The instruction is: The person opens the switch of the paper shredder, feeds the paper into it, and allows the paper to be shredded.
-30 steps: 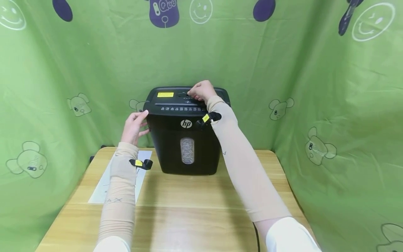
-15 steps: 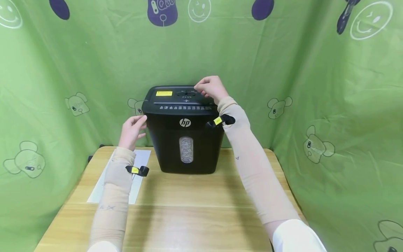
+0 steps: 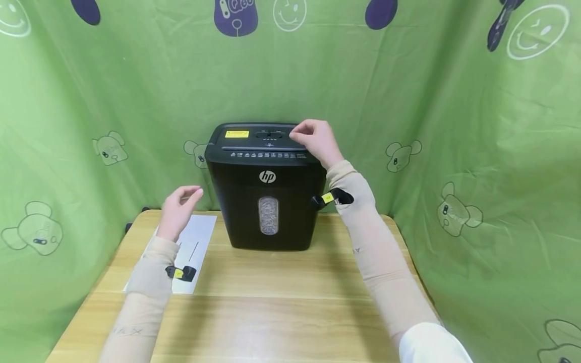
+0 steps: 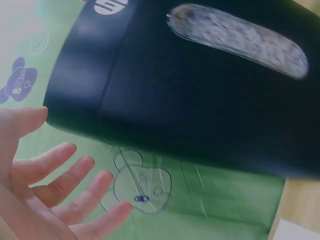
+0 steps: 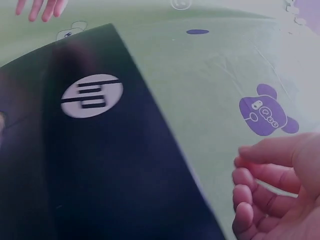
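A black HP paper shredder (image 3: 286, 201) stands upright at the back of the table, its clear window showing shredded bits inside. On its lid are a small slide switch (image 3: 269, 134) and a yellow label (image 3: 237, 134). My left hand (image 3: 178, 212) hovers left of the shredder, holding nothing; in the left wrist view its fingers (image 4: 75, 185) are spread. Over the lid's right part is my right hand (image 3: 320, 141), its thumb close to the index fingertip and nothing visible between them. Whether that hand touches the lid I cannot tell.
A white paper sheet (image 3: 199, 247) with dark lines lies on the wooden table (image 3: 268, 312), partly hidden beneath my left forearm. Green patterned curtains (image 3: 354, 91) close in the back and both sides.
My right hand has left the slide switch and shifted right across the lid. My left hand has come away from the shredder's upper left edge, moving down and left.
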{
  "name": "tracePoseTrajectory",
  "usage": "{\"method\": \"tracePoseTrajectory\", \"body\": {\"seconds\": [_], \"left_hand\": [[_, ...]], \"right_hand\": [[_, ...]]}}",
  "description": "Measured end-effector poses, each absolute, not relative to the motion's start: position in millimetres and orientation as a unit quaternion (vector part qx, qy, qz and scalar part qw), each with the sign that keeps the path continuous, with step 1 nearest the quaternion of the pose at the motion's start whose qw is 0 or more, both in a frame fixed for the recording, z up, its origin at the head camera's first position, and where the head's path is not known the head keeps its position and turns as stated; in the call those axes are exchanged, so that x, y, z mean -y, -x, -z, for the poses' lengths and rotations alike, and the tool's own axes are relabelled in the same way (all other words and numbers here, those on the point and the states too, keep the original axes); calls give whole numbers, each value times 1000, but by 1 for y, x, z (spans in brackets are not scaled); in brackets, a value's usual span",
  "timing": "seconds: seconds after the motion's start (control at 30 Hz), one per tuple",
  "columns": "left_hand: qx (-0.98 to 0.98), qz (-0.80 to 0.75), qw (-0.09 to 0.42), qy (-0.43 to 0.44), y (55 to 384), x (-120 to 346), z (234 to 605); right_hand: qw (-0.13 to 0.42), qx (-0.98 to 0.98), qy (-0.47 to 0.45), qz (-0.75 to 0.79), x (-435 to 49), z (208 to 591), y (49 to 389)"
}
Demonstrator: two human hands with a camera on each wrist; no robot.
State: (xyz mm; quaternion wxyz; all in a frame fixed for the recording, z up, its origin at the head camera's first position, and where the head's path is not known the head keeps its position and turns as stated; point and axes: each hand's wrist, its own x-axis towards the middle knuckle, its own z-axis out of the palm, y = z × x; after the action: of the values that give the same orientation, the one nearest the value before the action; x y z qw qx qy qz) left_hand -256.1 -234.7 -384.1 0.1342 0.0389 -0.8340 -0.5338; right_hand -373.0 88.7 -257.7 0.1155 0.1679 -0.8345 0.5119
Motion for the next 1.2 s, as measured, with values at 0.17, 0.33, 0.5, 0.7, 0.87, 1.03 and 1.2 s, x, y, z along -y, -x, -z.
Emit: {"method": "tracePoseTrajectory", "body": {"seconds": [0.17, 0.33, 0.5, 0.7, 0.87, 1.03, 1.2], "left_hand": [[850, 506, 142, -36, 244, 242, 402], [857, 495, 132, -57, 232, 251, 425], [857, 492, 112, -104, 221, 260, 448], [856, 492, 84, -133, 214, 269, 476], [862, 479, 62, -153, 209, 275, 499], [874, 457, 77, -145, 205, 280, 529], [894, 426, 67, -126, 199, 284, 553]], "right_hand": [[167, 823, -208, -501, -93, 274, 363], [226, 793, -251, -507, -92, 289, 345], [342, 751, -321, -464, -90, 311, 333], [438, 707, -394, -392, -90, 348, 327], [442, 695, -429, -371, -90, 385, 321], [410, 717, -439, -353, -92, 423, 316], [379, 745, -435, -334, -96, 462, 311]]}}
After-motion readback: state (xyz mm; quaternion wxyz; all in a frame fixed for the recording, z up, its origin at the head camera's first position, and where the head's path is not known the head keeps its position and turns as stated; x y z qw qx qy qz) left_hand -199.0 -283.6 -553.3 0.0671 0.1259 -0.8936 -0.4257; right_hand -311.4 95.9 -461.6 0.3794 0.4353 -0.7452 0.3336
